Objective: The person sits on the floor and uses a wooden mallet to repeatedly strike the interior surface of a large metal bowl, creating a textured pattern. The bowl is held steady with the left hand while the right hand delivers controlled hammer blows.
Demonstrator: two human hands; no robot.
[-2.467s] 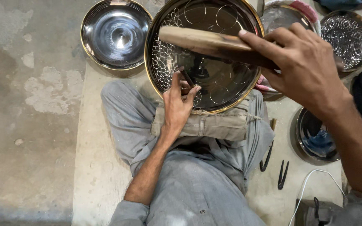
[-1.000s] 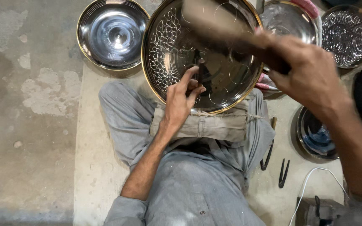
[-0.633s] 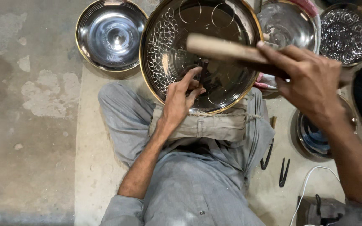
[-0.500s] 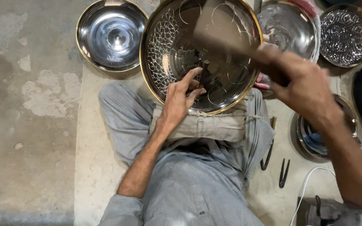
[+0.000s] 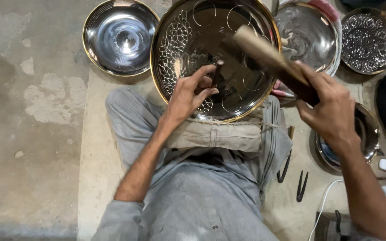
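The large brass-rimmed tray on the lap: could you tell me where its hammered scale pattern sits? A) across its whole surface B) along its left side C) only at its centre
B: the large tray bears scale marks along its left side, above the left hand; the rest has only scattered circles.

Left hand [image 5: 188,96] pinches punch [image 5: 216,73] upright on large brass-rimmed tray [image 5: 175,40]; right hand [image 5: 329,111] grips raised wooden mallet [image 5: 264,51].
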